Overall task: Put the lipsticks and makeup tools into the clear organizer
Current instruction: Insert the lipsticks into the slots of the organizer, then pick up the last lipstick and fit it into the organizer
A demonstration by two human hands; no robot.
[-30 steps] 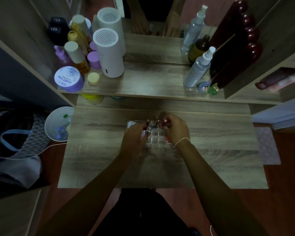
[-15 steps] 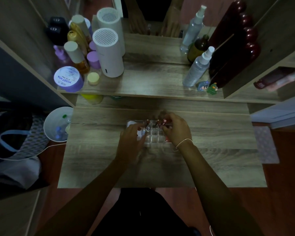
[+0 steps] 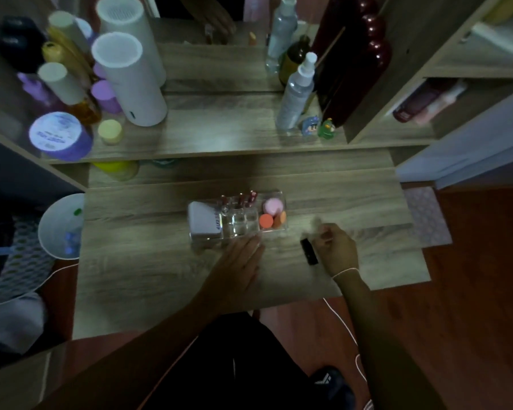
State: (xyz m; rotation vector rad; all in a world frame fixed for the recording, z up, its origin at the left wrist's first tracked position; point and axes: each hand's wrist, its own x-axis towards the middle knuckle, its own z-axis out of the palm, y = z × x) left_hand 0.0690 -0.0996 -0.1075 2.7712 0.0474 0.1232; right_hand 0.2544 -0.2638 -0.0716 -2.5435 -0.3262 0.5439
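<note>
The clear organizer (image 3: pixel 240 229) stands mid-table. It holds a white flat case (image 3: pixel 203 222) at its left, red lipsticks (image 3: pixel 241 199) upright in the back cells, and a pink puff (image 3: pixel 273 206) with orange sponges (image 3: pixel 266 221) at its right. My left hand (image 3: pixel 240 263) lies flat with its fingertips at the organizer's front edge and holds nothing. My right hand (image 3: pixel 336 251) is to the right of the organizer, fingers curled against a black lipstick tube (image 3: pixel 308 251). Motion blur hides whether the tube is gripped.
The raised shelf (image 3: pixel 219 134) behind carries white cylinders (image 3: pixel 131 81), bottles, a purple jar (image 3: pixel 57 136), a spray bottle (image 3: pixel 296 93) and two small figurines (image 3: pixel 319 127). A white bin (image 3: pixel 61 229) sits left of the table. A mirror stands at the back.
My right hand left the organizer and moved right to the black lipstick tube. My left hand drew back to the organizer's front edge. The organizer's contents are now uncovered.
</note>
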